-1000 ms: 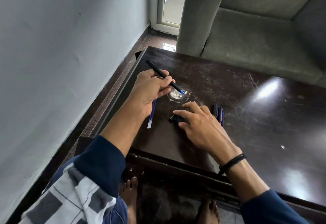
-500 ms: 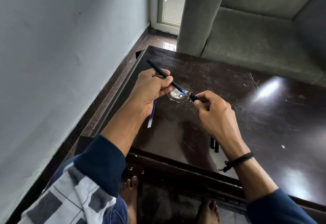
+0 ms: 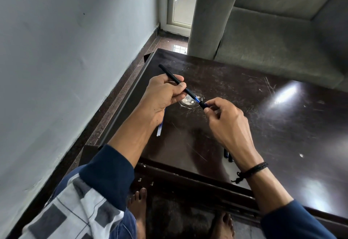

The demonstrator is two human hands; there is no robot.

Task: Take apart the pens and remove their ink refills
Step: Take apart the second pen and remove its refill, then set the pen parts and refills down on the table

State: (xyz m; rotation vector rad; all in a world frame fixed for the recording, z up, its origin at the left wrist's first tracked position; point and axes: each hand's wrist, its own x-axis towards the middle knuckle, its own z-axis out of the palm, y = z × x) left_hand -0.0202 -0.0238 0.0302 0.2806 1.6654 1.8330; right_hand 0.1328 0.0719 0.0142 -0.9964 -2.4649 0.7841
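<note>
A: We have the dark table (image 3: 282, 125) carrying everything, and the work sits close to its left edge, probably so that both our forearms can reach in over the front edge

B: Yes. Our left hand (image 3: 162, 97) is curled round the black pen barrel (image 3: 173, 76) and holds it slanted above the surface, far end aimed at the back left corner. We think that grip is there to steady the body while the near end gets worked

A: And our right hand (image 3: 226, 122) pinches the small black tip piece (image 3: 202, 104) between thumb and fingertips, right at the barrel's near end

B: A short stretch of blue refill (image 3: 196, 99) shows between barrel and tip piece, so we judge the front is loose and the refill is the next thing to draw out

A: The loose refills (image 3: 160, 129) lie by the left edge, partly hidden under our left hand. A pile for what is finished, we guess

B: The dark pen pieces (image 3: 227, 156) lie near the front edge, half behind our right wrist. Caps or barrels, we cannot tell
</note>
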